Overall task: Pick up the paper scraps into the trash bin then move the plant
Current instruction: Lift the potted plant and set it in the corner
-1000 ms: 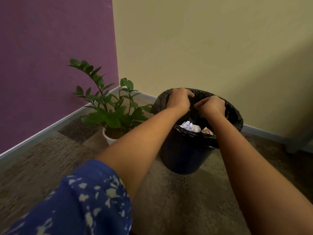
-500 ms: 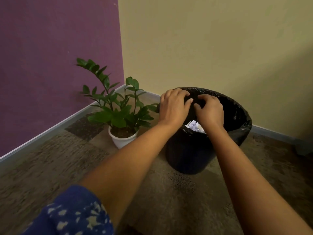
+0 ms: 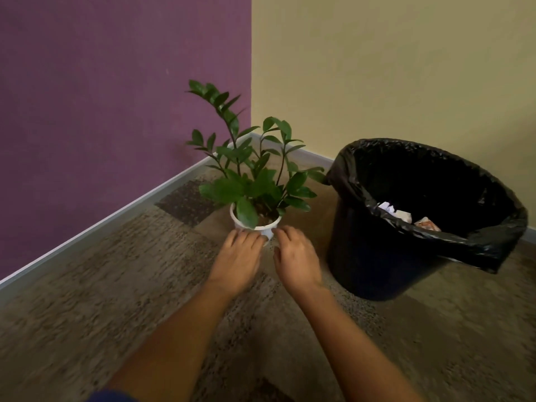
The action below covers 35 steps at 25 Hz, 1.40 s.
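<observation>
The left hand (image 3: 238, 258) and right hand (image 3: 296, 256) lay loose-fingered at the white plant pot (image 3: 269, 229), gripping nothing. It looked light and rigid, best clasped by its sides.

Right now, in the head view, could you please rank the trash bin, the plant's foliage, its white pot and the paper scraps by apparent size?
1. Trash bin.
2. Plant's foliage.
3. White pot and paper scraps: they look about alike, both partly hidden, so I will not rank them.
</observation>
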{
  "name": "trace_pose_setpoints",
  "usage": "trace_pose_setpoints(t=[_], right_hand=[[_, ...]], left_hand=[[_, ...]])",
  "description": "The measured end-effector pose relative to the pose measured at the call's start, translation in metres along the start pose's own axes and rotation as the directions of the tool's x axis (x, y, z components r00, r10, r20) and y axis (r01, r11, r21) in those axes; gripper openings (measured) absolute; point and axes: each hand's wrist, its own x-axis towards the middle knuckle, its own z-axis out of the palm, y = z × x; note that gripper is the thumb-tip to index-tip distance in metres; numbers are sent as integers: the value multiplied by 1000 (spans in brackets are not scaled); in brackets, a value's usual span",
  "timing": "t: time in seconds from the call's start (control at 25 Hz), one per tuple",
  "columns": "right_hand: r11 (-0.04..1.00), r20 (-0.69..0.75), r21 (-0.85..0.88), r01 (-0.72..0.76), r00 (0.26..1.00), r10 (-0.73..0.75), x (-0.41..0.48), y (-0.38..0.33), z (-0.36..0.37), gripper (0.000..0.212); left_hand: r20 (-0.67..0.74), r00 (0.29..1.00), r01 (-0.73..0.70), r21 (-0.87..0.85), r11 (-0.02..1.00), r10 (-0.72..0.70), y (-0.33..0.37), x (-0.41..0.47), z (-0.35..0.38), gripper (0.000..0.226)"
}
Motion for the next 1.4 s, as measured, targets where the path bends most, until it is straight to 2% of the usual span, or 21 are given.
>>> trace_pose_setpoints(t=[0.12,0.28,0.36,0.44,0.52,0.6,0.64,0.68,0.76,0.84,0.88,1.08,1.24,1.4], right_hand=[[999,133,-43,27,991,-21,25,5,27,53],[978,226,-135,157,966,-124,61,10,51,59],[965,259,-169,199,954,-151,73,15,63,58],[967,265,-132,219,948,-178,78,18,69,55],[959,187,-131,253,956,-227,81,23,68,49],[947,86,-187,260,965,-248,85,24,64,38],[939,97,-222,264,964,-248,87,26,61,35],[942,176,-208,262,958,-228,90,26,59,34],[948,300,-166,273,929,-215,96,29,56,37],[939,297,-179,294,926,-233,105,30,48,36],[934,283,-196,299,929,-238,111,27,39,35],[952,222,-225,207,962,-157,169,-1,-59,30],[938,120,-267,220,974,-194,228,-16,-198,32],[925,38,-314,213,977,-212,270,-24,-356,33]], left_hand=[[150,982,117,-27,993,-112,-18,14,26,58],[85,995,53,-47,997,-49,-33,49,44,67],[84,996,11,-40,999,-7,-40,59,54,65],[78,997,19,-72,997,-13,-47,64,68,60],[45,999,15,-140,990,-9,-52,66,71,49],[-50,998,-35,-131,991,29,-53,66,57,33],[-94,992,-90,-107,990,80,-52,67,49,27],[-120,986,-123,-54,991,116,-54,68,47,24],[2,994,-109,-122,987,110,-56,71,40,28],[189,981,-22,-78,997,37,-58,79,32,36],[188,982,-2,-60,998,13,-62,86,23,38],[153,988,22,57,998,-30,-79,141,-86,34],[43,993,105,106,989,-110,-74,204,-219,25],[-55,993,114,98,989,-109,-55,264,-366,25]])
